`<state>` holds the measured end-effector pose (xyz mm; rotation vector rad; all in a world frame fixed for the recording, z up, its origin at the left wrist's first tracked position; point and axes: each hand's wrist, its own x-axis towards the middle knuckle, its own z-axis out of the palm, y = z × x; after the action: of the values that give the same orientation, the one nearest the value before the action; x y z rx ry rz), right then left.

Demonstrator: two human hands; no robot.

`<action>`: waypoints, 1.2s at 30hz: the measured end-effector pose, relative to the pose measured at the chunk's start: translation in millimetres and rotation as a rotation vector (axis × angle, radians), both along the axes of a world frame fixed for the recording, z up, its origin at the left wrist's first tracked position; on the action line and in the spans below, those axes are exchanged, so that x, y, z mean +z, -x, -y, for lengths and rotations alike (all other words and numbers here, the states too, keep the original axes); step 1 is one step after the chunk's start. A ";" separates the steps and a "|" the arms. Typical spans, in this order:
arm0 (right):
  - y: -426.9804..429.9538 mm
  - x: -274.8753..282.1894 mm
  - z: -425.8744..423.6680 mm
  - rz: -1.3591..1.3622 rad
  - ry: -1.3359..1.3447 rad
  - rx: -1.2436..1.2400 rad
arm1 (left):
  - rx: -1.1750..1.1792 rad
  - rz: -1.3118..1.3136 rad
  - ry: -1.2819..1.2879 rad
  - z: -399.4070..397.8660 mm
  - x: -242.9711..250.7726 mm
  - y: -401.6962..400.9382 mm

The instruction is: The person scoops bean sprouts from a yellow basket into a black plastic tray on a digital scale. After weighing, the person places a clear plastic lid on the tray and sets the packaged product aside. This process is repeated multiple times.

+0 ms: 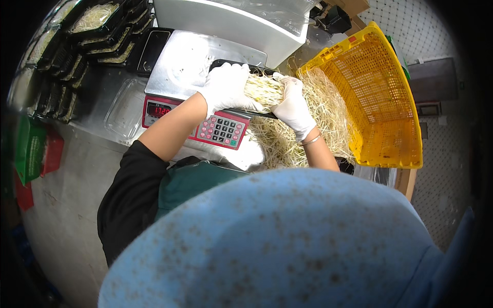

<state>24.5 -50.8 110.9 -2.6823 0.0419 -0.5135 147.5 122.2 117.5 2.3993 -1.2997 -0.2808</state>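
Note:
Both my hands wear white gloves and press around a bundle of bean sprouts (264,91) in a black plastic tray (259,112). My left hand (228,89) covers the tray's left part, its thumb along the near side of the sprouts. From the right, my right hand (294,103) closes on the other end of the bundle. Part of the tray is hidden under the gloves. It sits over the right side of a digital scale (221,131) with a steel pan (175,73), a keypad and a lit red display.
Loose bean sprouts (327,104) are heaped at the right, against a tipped yellow perforated crate (389,88). A white foam box (231,29) stands behind the scale. Stacked black trays of sprouts (96,34) fill the far left. A clear plastic lid (125,107) lies left of the scale.

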 end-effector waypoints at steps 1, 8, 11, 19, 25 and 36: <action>-0.2 -2.0 3.1 -0.042 -0.004 -0.003 | 0.002 0.036 0.024 0.1 -1.9 0.9; -25.3 46.6 10.6 -0.771 0.022 -0.089 | -0.028 0.022 0.093 -5.8 -0.2 0.6; -22.7 49.8 33.2 -0.847 0.022 0.045 | -0.079 0.021 0.096 -9.4 -4.1 -3.3; 72.8 18.6 106.1 -0.515 -0.791 -0.131 | -0.145 0.059 0.062 -9.3 -9.7 -6.2; 120.2 -71.9 85.8 -0.563 0.148 -0.543 | -0.157 0.262 0.014 -12.7 11.5 -5.3; 184.3 -148.0 -21.2 -0.061 -0.745 -0.633 | 0.375 -0.507 0.941 -112.2 -50.2 -57.1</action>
<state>-159.9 -29.7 -37.1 -1.9050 0.9260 -0.4685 204.6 234.4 67.3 1.5579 -0.5323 -0.1089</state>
